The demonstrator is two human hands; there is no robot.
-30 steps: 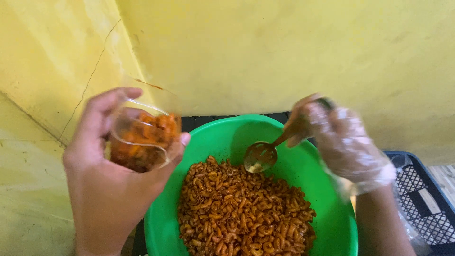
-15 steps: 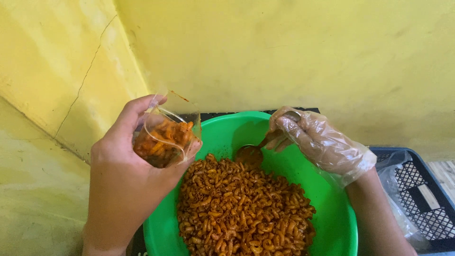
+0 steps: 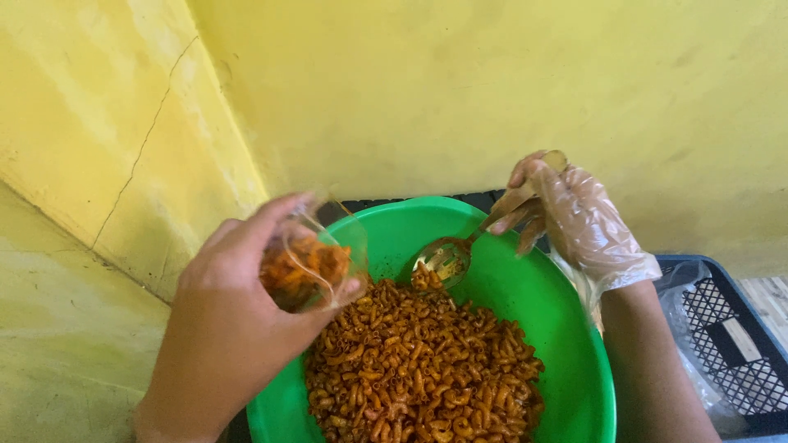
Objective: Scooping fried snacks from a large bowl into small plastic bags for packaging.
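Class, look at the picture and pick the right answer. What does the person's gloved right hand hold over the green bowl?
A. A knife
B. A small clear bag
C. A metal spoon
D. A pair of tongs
C. The gloved right hand grips the handle of a metal spoon, whose scoop sits just above the macaroni in the green bowl.

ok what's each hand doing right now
Left hand: closed on a clear bag of orange macaroni.
Right hand: gloved, closed on a spoon over the green bowl.

The bare left hand (image 3: 226, 328) grips a clear plastic bag (image 3: 316, 262) of seasoned macaroni over the green basin's (image 3: 566, 328) left rim; the gloved right hand (image 3: 574, 217) dips a spoon (image 3: 447, 256) into the macaroni (image 3: 423, 365).
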